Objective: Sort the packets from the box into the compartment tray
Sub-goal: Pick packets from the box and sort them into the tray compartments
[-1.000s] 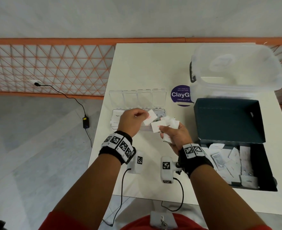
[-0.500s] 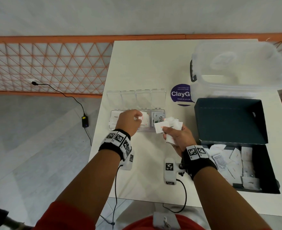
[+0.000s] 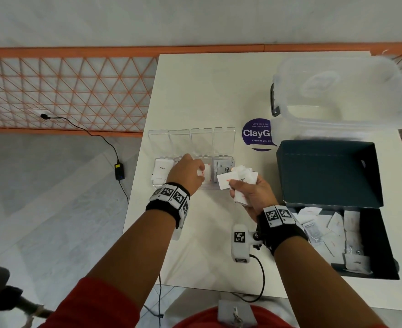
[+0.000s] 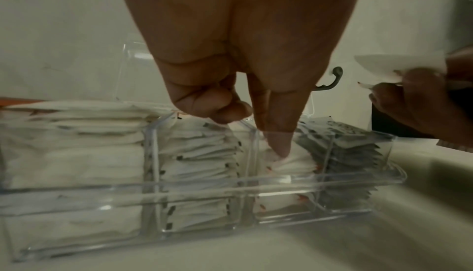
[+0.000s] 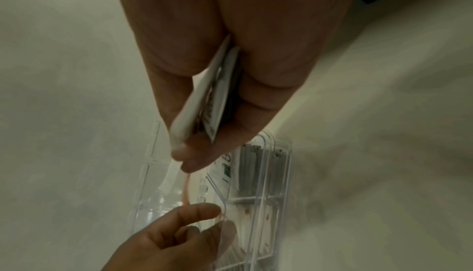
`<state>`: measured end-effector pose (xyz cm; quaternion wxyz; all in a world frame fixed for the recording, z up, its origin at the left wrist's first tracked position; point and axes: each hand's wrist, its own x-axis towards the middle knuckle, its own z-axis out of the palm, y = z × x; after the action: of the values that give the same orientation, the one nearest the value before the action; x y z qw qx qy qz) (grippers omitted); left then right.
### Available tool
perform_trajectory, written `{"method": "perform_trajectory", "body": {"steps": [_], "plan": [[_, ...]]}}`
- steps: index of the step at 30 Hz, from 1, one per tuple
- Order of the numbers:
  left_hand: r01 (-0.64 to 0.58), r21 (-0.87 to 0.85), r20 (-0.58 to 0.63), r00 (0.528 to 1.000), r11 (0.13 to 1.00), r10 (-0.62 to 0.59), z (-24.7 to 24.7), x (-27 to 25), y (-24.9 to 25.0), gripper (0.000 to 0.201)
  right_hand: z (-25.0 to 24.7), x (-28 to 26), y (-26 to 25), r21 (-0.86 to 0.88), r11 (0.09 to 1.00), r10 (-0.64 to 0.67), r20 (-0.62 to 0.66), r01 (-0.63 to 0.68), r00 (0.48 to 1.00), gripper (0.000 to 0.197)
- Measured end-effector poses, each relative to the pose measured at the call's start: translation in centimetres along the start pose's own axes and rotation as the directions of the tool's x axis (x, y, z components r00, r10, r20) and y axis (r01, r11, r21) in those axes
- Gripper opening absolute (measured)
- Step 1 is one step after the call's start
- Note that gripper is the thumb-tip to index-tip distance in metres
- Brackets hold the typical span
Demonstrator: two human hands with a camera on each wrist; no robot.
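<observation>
A clear four-compartment tray lies mid-table with its lids flipped open behind it. My left hand is over the third compartment. Its thumb presses a white, red-printed packet down onto the stack there, and the other fingers are curled above the rim. Just right of the tray, my right hand grips a fan of several white packets, seen edge-on in the right wrist view. The dark box at the right holds several more packets.
The tray's leftmost compartment holds Sugar packets and the rightmost holds grey ones. The box lid stands open. Behind it are a clear lidded tub and a purple sticker. The table's left edge runs just beside the tray.
My left hand carried its packet from in front of the tray down into the third compartment. The right hand shifted slightly right with its fan of packets.
</observation>
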<state>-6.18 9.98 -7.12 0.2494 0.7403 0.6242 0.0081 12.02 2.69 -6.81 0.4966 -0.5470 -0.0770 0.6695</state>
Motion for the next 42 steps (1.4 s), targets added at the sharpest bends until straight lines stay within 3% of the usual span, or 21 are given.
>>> {"method": "perform_trajectory", "body": {"steps": [2,5,8,10,17,22,27,33,39,42], "plan": [[-0.007,-0.045,-0.014,1.000,0.999,0.006,-0.2,-0.1,0.0,0.019,0.3,-0.1,0.0,-0.012,1.000,-0.008,0.013,0.008,1.000,0.033],[-0.024,-0.247,-0.080,0.997,0.969,0.004,-0.9,-0.7,0.2,0.011,0.6,-0.1,-0.2,-0.022,1.000,-0.020,0.030,0.021,0.999,0.032],[-0.061,-0.506,-0.091,0.996,0.860,0.018,-2.1,-2.0,0.5,0.020,0.7,-0.1,-0.2,-0.035,0.999,-0.029,0.045,0.031,0.999,0.033],[-0.072,-0.589,-0.049,0.997,0.805,0.054,-2.7,-2.8,1.1,0.014,0.8,-0.1,-0.3,-0.057,0.998,-0.032,0.040,0.035,0.999,0.037],[-0.070,-0.568,0.012,0.996,0.820,0.094,-2.5,-2.7,2.0,0.022,1.6,-0.2,-0.3,-0.102,0.993,-0.045,0.090,0.054,0.995,0.034],[-0.053,-0.562,0.046,0.994,0.826,0.095,-2.7,-2.7,1.6,0.022,1.7,-0.1,0.0,-0.080,0.995,-0.048,0.070,0.053,0.996,0.033],[-0.076,-0.534,0.117,0.980,0.842,0.163,-2.8,-2.9,1.5,0.034,1.8,-0.2,-0.1,-0.104,0.993,-0.054,0.057,0.060,0.997,0.031],[-0.009,-0.601,0.026,0.999,0.800,0.030,-3.0,-2.3,0.3,0.028,2.1,-0.6,-1.0,-0.019,0.998,-0.057,0.063,0.058,0.996,0.035],[0.043,-0.435,-0.061,0.995,0.899,-0.077,-1.9,-0.8,-0.2,0.021,2.0,-0.9,-1.2,-0.007,0.999,-0.046,0.087,0.047,0.995,0.036],[0.017,-0.220,-0.066,0.997,0.975,-0.033,-1.4,-0.3,-0.3,0.025,1.8,-0.8,-1.4,-0.007,0.999,-0.036,0.084,0.037,0.996,0.037]]}}
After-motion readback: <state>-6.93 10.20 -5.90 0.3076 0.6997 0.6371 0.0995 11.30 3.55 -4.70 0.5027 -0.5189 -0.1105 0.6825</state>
